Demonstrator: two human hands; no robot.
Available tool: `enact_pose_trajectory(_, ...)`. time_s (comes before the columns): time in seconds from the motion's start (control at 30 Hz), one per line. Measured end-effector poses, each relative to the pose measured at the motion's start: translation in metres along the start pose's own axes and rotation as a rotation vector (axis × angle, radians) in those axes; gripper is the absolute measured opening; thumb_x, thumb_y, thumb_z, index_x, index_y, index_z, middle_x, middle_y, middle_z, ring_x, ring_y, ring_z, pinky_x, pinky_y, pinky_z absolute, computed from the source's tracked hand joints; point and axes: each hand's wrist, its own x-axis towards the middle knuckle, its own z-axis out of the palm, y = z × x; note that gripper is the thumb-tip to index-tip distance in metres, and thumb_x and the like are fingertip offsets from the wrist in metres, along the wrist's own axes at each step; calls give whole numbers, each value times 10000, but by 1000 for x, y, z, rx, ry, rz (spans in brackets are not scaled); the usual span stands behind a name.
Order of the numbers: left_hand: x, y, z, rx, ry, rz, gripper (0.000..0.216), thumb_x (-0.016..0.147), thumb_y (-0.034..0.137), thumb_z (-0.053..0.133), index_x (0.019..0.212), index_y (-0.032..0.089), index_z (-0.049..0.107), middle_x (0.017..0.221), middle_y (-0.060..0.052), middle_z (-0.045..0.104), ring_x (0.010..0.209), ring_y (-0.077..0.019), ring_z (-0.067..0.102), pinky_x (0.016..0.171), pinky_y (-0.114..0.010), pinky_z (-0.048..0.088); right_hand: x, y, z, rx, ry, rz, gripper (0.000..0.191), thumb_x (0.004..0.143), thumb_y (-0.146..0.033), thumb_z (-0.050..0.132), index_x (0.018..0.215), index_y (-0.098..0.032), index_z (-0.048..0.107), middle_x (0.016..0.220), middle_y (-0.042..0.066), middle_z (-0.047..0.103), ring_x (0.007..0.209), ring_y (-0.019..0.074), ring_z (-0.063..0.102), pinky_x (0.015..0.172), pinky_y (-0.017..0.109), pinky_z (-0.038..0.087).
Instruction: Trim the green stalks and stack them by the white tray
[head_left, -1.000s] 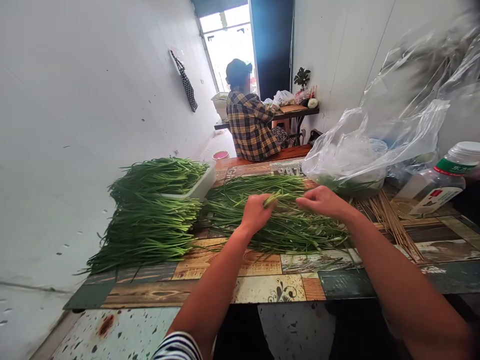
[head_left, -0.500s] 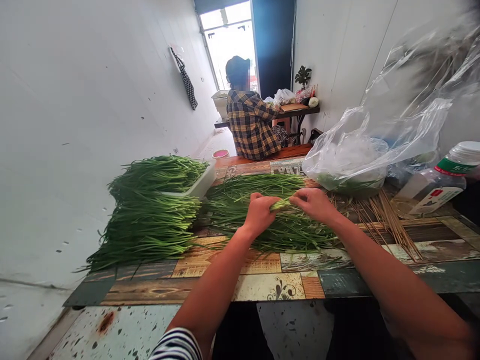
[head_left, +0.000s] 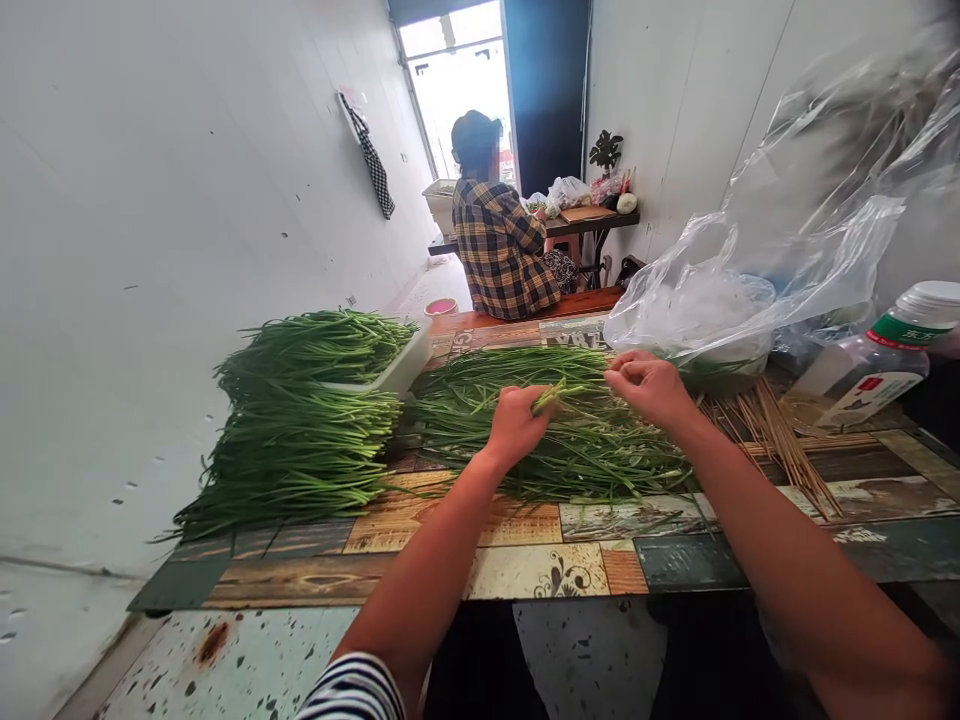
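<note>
My left hand (head_left: 517, 422) is closed around a small bunch of garlic chives (head_left: 561, 393), whose pale cut ends poke out to the right. To the right of those ends, apart from them, my right hand (head_left: 651, 388) has its thumb and fingertips pinched together; whatever is between them is too small to make out. Both hands hover over a loose spread of chives (head_left: 592, 460) on the table. At the left lies a thick, neatly lined-up pile of chives (head_left: 300, 450), and more rest on a white plastic tub (head_left: 405, 365) behind it.
Thin wooden skewers (head_left: 787, 445) lie on the patterned tabletop (head_left: 517, 575) at the right, near a tilted plastic bottle (head_left: 877, 360). A clear plastic bag (head_left: 697, 310) stands behind them. Farther back, a person in a plaid shirt (head_left: 499, 245) sits at another table.
My right hand has drawn away to the right from the bunch's pale ends, still pinched. My left hand stays in place holding the chives.
</note>
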Motion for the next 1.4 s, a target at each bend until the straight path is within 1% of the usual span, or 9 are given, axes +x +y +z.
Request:
enact_pose_trajectory(0.1,-1,2,-1,23,30,25,240,903,314,496,820,215,699,798,-3,737,725,-145,639,809,-293,414,-4,-7,11,-6,-77,-103,181,750,-323,589,822,-201,702,903,60,674,724,168,578,656,285,452)
enact_pose_trajectory(0.37,-7,13,-23,263,380,259,184,850,246,564,972,275,698,1268,-43,619,1284,-291,441,1053,-477,247,-10,21,47,-487,-360,-33,138,791,-257,633,713,-183,719,793,85,669,800,205,589,654,279,405)
enact_pose_trajectory(0.57,-7,-3,-9,157,143,343,313,830,125,476,1098,223,606,1152,-66,664,1101,-209,583,978,-366,420,-4,25,31,-178,-172,-189,128,826,-251,578,824,-173,678,842,58,660,773,167,579,707,275,430)
enact_pose_trajectory(0.67,-5,-3,-3,55,182,262,312,825,118,469,1108,205,566,1225,-81,623,1144,-201,565,985,-343,438,-5,7,16,-26,-177,-211,152,834,-291,565,847,-189,677,799,38,670,694,152,565,650,270,427)
enact_pose_trajectory(0.83,-5,-3,2,-40,54,95,224,888,235,491,1103,215,550,970,-46,687,869,-179,642,790,-286,500,-11,-17,10,105,-196,-217,205,832,-362,579,774,-203,695,738,25,679,675,147,565,648,268,422)
enact_pose_trajectory(1.0,-4,-3,8,-50,55,159,169,898,290,513,1012,212,610,1001,-50,691,915,-183,633,812,-279,485,-9,-9,16,219,-63,119,327,796,-454,589,620,-178,612,535,-12,541,520,113,443,503,250,331)
enact_pose_trajectory(1.17,-5,4,7,-58,16,101,184,915,316,490,849,207,622,839,-32,684,783,-164,627,730,-260,470,1,12,12,404,168,406,448,795,-498,554,475,-212,426,426,-39,371,434,91,297,451,266,263)
enact_pose_trajectory(1.23,-5,6,5,-74,-4,92,188,914,306,487,813,204,609,809,-26,672,752,-157,619,719,-255,461,3,9,9,436,130,412,463,762,-495,590,459,-222,369,422,-46,336,431,87,280,452,269,267)
enact_pose_trajectory(1.4,-5,4,5,-42,-18,75,147,900,268,487,841,201,604,806,-18,667,739,-153,614,699,-247,455,-2,-10,13,575,-165,315,345,666,-514,668,741,-189,581,641,-10,559,529,101,470,498,244,373)
